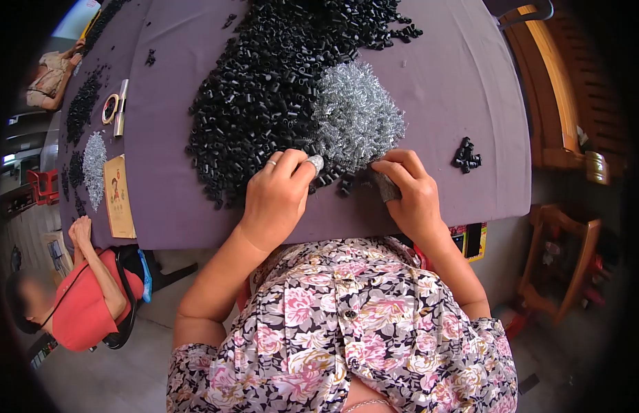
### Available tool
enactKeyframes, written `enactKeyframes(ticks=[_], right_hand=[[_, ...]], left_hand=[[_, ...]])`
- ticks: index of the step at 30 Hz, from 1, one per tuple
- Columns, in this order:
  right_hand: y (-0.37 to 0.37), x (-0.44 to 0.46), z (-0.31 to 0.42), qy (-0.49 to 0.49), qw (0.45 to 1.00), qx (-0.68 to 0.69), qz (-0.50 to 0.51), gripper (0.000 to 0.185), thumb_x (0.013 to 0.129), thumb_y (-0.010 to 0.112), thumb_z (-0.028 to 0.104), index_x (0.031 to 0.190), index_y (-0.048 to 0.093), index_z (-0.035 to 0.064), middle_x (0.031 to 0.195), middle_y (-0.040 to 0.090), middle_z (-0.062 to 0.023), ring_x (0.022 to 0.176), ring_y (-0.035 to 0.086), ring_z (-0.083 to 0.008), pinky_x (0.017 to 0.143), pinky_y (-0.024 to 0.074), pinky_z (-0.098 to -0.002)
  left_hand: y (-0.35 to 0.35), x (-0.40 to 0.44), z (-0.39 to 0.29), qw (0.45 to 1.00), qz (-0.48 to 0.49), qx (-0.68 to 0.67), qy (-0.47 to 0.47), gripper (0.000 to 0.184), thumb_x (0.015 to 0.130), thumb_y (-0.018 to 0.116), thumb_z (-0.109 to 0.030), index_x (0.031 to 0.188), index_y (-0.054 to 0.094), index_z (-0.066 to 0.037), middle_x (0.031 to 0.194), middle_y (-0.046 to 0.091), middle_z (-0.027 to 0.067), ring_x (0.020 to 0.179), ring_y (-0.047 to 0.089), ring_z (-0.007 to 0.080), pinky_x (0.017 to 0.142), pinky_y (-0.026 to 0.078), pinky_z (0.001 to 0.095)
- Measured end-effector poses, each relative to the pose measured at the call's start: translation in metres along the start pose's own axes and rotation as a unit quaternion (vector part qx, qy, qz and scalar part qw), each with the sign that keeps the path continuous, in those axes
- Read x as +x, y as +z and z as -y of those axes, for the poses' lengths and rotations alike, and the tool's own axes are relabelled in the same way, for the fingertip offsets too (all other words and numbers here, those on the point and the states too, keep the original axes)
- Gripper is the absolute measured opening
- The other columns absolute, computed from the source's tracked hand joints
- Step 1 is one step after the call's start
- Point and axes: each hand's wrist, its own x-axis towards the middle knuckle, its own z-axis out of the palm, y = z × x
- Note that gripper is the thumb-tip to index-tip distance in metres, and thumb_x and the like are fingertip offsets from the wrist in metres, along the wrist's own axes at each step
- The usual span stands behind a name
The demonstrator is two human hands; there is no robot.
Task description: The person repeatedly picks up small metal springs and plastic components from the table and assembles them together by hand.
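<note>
My left hand [274, 196] is closed at the near edge of a big heap of short black plastic tubes [257, 110]. It has a ring and a silvery wrapping round one fingertip. Its fingers are pressed together, and whatever they pinch is hidden. Across from it, my right hand [412, 193] is closed too, beside the near right edge of a pile of small silver springs [360, 113]. Grey wrapping covers its thumb, and I cannot make out what lies between its fingertips. A few loose black tubes [345, 186] lie between the two hands.
A small group of black tubes [466, 155] lies on the purple tablecloth [464, 89] at the right. To the left are tape rolls [111, 110], a tan booklet [118, 199] and another spring pile [94, 168]. A person in red [89, 296] sits there. A wooden chair [557, 261] stands at right.
</note>
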Motion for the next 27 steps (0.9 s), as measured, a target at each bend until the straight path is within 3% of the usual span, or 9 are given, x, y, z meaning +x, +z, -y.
enactKeyframes(ticks=[7,13,19,27], right_hand=[[-0.006,-0.005,-0.003,0.005,1.000,0.015,-0.017,0.056,0.060,0.068,-0.014,0.113,0.068,0.0060,0.114,0.061,-0.0107,0.094,0.068,-0.0330,0.076,0.0566,-0.0406],[-0.009,-0.003,0.001,0.016,0.998,-0.027,0.052,0.056,0.062,0.070,-0.013,0.114,0.069,0.0067,0.120,0.059,-0.0101,0.088,0.069,-0.0290,0.075,0.0567,-0.0406],[-0.013,-0.010,-0.005,0.025,0.999,-0.004,0.026,0.055,0.062,0.071,-0.012,0.114,0.069,0.0070,0.121,0.058,-0.0097,0.090,0.069,-0.0304,0.076,0.0570,-0.0412],[-0.021,-0.010,0.000,0.030,0.997,-0.026,0.070,0.052,0.063,0.071,-0.012,0.112,0.068,0.0053,0.122,0.058,-0.0100,0.092,0.069,-0.0320,0.078,0.0571,-0.0426]], left_hand=[[0.000,0.008,0.007,0.998,0.041,0.020,0.031,0.016,0.080,0.075,-0.004,0.092,0.064,-0.003,0.098,0.062,0.0093,0.087,0.063,0.0291,0.073,0.053,0.0386],[0.000,0.009,0.004,0.997,0.053,0.022,0.054,0.015,0.080,0.076,-0.005,0.091,0.065,-0.003,0.098,0.062,0.0091,0.087,0.063,0.0284,0.073,0.053,0.0387],[0.000,0.007,0.004,0.995,0.076,0.043,0.046,0.017,0.081,0.075,-0.005,0.094,0.063,-0.004,0.101,0.061,0.0086,0.089,0.062,0.0278,0.074,0.053,0.0388],[-0.001,0.005,0.004,0.992,0.092,0.065,0.060,0.015,0.083,0.071,-0.005,0.094,0.061,-0.004,0.100,0.061,0.0087,0.090,0.061,0.0283,0.074,0.052,0.0389]])
